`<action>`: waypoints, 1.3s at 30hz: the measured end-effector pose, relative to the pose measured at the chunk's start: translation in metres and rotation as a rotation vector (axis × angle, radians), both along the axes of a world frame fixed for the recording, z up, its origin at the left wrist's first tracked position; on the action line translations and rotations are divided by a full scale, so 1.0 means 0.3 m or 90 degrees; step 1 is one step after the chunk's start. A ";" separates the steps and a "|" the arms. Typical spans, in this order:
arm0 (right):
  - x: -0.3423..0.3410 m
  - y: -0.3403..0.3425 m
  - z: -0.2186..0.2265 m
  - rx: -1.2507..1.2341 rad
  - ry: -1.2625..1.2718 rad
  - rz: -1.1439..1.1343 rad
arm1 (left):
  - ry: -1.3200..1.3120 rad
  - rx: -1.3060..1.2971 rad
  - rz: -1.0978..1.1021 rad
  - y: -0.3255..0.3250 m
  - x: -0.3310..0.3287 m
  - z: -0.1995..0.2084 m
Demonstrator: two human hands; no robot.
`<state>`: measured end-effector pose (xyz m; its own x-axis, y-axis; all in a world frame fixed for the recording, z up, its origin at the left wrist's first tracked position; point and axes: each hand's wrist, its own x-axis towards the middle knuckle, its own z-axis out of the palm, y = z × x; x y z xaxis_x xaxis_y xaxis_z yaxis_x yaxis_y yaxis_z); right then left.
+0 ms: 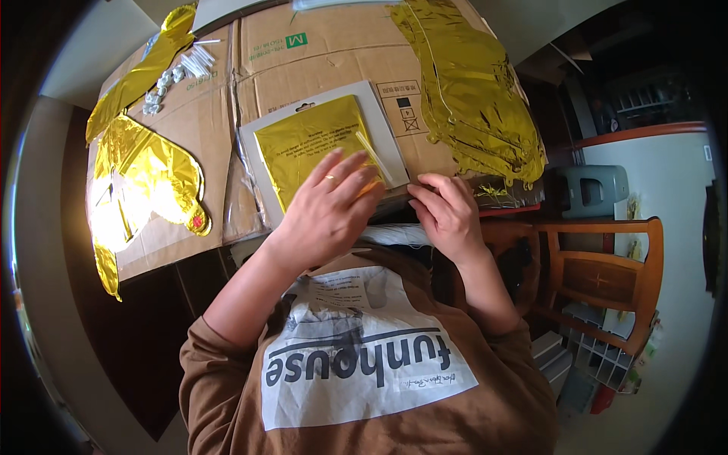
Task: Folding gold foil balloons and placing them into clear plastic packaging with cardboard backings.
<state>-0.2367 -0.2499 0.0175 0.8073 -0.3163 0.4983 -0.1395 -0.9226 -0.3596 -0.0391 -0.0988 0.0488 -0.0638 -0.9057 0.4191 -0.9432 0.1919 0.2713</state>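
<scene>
A folded gold foil balloon in a printed clear bag (pixel 311 136) lies on a pale card backing (pixel 379 114) in front of me. My left hand (pixel 330 205) rests over its near right part, fingers stretched out and slightly bent. A thin white straw (pixel 373 150) lies on the right side of the package, just beyond those fingertips. At the near edge of the cardboard, by the backing's lower right corner, is my right hand (pixel 453 218). Its fingers are loosely bent and apart, the tips touching the edge; I see nothing held in it.
Flattened cardboard (pixel 318 61) covers the work surface. Gold foil sheets (pixel 470 91) lie at the right. On the left are a shiny gold foil balloon (pixel 152 167), white straws (pixel 199 61) and small silvery bundles (pixel 155 95). A wooden chair (pixel 607 280) stands at right.
</scene>
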 end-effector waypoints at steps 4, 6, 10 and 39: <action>-0.011 0.003 0.004 0.013 0.003 0.026 | 0.001 0.022 -0.093 -0.056 0.025 -0.068; -0.009 -0.014 0.005 0.025 -0.004 0.042 | 0.000 0.010 -0.097 -0.059 0.029 -0.076; -0.003 -0.041 -0.023 -0.059 -0.029 0.068 | 0.021 0.005 -0.102 -0.068 0.041 -0.081; -0.005 -0.021 0.018 -0.069 0.061 0.160 | 0.053 0.006 -0.100 -0.081 0.065 -0.092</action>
